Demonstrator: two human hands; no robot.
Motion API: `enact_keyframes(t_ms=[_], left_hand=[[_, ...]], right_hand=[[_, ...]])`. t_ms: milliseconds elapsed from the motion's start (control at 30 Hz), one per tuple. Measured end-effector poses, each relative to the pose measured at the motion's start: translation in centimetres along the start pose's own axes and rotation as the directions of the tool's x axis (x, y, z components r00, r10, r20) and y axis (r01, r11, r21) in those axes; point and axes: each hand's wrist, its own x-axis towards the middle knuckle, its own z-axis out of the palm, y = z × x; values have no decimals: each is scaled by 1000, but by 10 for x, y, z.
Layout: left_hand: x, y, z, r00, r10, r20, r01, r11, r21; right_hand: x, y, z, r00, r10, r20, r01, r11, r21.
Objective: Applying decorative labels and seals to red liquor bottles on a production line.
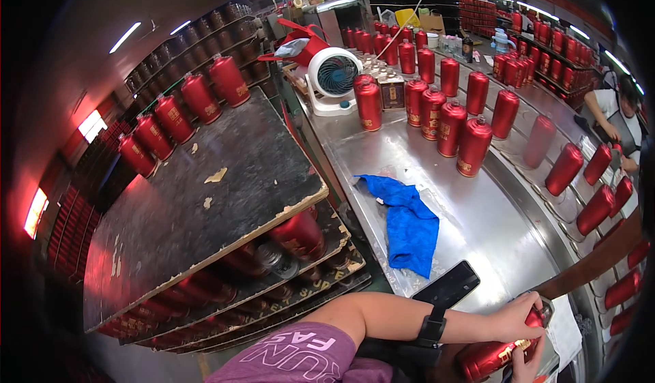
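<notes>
At the lower right, a red bottle with gold lettering lies tilted between my hands. My left hand is closed around its upper part, near the clear neck. Only some fingers of my right hand show at the lower edge, pressed against the bottle's side. A sheet of white paper is just right of the hands. Left of them, a black phone rests on the metal table, with a crumpled blue cloth beyond it.
Several red bottles stand farther back near a white fan. A conveyor line carrying bottles runs along the right, where another person works. Left is a stacked black board with bottles on and under it.
</notes>
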Motion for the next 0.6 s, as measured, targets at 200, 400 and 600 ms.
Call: enact_keyframes(t_ms=[200,400,600], left_hand=[[-1,-3,1,999,-30,29,30,1000,3],[-26,10,-27,990,3,139,5,998,-60],[-60,-4,-58,941,-102,322,222,905,-363]], right_hand=[[-1,6,-7,999,36,-3,-36,999,31],[-5,51,-51,999,-14,-49,11,998,-54],[-21,11,16,988,154,-28,-150,981,124]])
